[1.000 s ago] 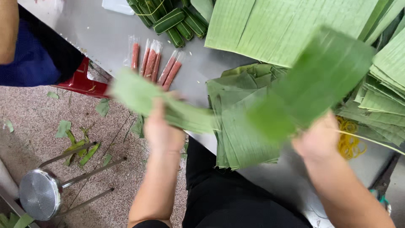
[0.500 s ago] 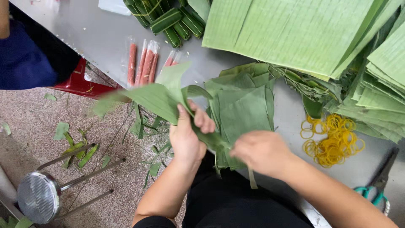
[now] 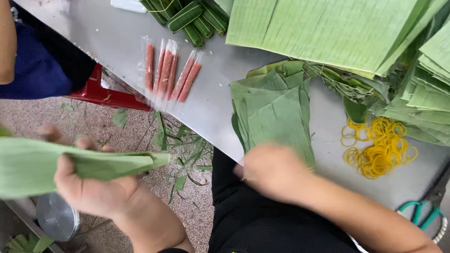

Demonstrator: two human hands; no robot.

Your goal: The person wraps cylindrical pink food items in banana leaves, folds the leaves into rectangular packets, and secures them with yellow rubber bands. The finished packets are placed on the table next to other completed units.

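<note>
My left hand [image 3: 89, 180] grips a folded green leaf strip [image 3: 51, 164] out to the left, over the floor and away from the table. My right hand [image 3: 274, 171] is blurred at the near edge of the steel table [image 3: 117, 42], just below a stack of cut green leaf pieces [image 3: 274, 110]; whether it holds anything I cannot tell. Several sausages in clear wrappers [image 3: 168, 70] lie on the table to the left of that stack.
Large banana leaves [image 3: 328, 28] cover the far right of the table. Wrapped green bundles [image 3: 190, 18] lie at the back, a pile of yellow rubber bands [image 3: 379, 147] at the right, teal scissors [image 3: 419, 211] beyond. Another person's arm [image 3: 7, 42], a red stool [image 3: 101, 93], leaf scraps on the floor, a metal stool [image 3: 56, 215].
My left hand has swung the leaf strip from the table edge far out to the left. My right hand has let go of it and stays by the leaf stack.
</note>
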